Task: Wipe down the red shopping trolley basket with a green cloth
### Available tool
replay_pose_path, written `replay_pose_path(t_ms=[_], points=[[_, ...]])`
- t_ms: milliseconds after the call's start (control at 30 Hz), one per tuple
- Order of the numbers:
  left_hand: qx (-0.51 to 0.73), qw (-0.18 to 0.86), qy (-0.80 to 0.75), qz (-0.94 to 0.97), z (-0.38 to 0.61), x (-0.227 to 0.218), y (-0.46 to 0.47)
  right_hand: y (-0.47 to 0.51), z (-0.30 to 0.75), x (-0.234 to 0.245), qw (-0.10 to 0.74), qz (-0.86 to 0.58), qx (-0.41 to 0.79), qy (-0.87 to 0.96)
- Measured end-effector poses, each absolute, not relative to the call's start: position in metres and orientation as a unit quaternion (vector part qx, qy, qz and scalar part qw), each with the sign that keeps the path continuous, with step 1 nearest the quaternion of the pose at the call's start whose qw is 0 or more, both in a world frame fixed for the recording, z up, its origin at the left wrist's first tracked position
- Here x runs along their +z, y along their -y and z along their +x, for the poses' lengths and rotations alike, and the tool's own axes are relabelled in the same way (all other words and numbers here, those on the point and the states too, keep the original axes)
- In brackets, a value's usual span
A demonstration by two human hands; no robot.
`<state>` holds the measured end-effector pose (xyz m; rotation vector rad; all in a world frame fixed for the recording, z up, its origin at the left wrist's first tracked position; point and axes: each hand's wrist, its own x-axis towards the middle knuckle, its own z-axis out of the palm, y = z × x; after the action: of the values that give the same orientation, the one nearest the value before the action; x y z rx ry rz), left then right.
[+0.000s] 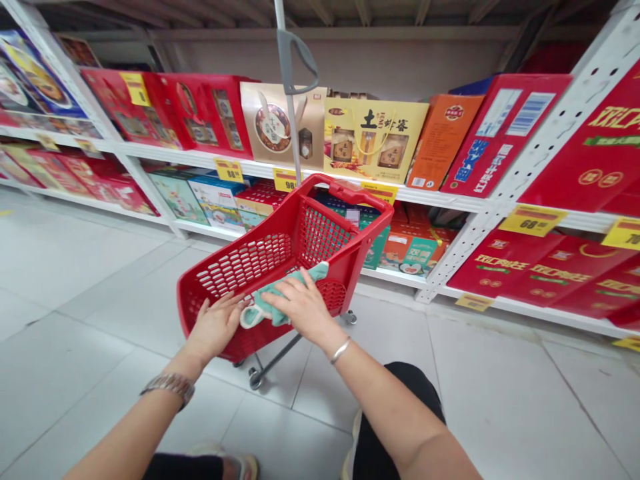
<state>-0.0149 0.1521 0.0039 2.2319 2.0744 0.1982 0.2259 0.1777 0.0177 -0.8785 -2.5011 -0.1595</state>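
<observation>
Cloth (267,308), teal, lay across the near rim of a red plastic shopping cart (245,263), and the right hand (300,308) pressed down on it, fingers (280,298) spread flat! Left hand (215,327) just beside, on the rim, fingers (233,303) spread too. Past the cart, white metal shelving (450,200) carried gift boxes (500,267) above yellow price tags (533,220).

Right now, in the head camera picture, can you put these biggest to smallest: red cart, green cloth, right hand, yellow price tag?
1. Red cart
2. Right hand and green cloth: they look about alike, so I can't rank them
3. Yellow price tag
</observation>
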Motion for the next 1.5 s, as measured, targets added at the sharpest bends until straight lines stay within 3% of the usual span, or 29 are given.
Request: replay_pose_path(t_ms=[233,433,533,633,1033,1300,1500], points=[[0.064,0.093,-0.685,0.72,-0.011,0.014,-0.139,-0.216,0.338,0.033,0.306,-0.504,-0.118,0.799],[0.08,0.12,-0.687,0.712,0.012,0.015,-0.126,-0.2,0.302,0.029,0.371,-0.431,-0.075,0.819],[0.084,0.124,-0.683,0.715,0.021,0.011,-0.124,-0.172,0.25,0.025,0.3,-0.326,-0.008,0.896],[0.091,0.123,-0.682,0.715,0.023,0.009,-0.122,-0.155,0.229,0.028,0.241,-0.317,0.02,0.917],[0.108,0.129,-0.684,0.71,0.016,0.015,-0.108,-0.149,0.251,0.037,0.179,-0.397,0.045,0.899],[0.119,0.123,-0.674,0.718,0.012,0.01,-0.106,-0.159,0.242,0.035,0.221,-0.376,-0.027,0.9],[0.123,0.112,-0.668,0.726,-0.001,0.004,-0.104,-0.201,0.309,0.049,0.344,-0.491,-0.091,0.795]])
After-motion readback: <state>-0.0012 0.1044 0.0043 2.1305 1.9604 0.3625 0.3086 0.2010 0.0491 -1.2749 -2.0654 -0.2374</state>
